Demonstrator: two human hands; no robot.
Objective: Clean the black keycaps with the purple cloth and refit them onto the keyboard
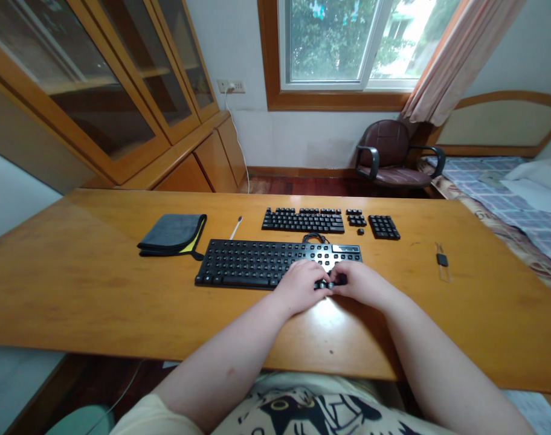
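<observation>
A black keyboard [248, 266] lies across the table in front of me; most of its switches are bare, while the space bar and other keycaps sit along its bottom row. Both hands meet over its lower right part. My left hand [305, 281] rests there with fingers curled and the thumb near the front edge. Touching or almost touching it, my right hand [352, 281] has its fingers bent inward in a pinch. Whatever lies between the fingertips is too small and covered to make out. Behind the keyboard, loose black keycaps [302, 221] are laid out in rows.
A number pad block of keycaps [384, 227] and a small keycap group [357, 219] lie farther right. There is also a wire keycap puller [442, 260], a white brush [235, 228], a folded grey cloth [173, 232] and a coiled cable [315, 237] on the table [121, 302].
</observation>
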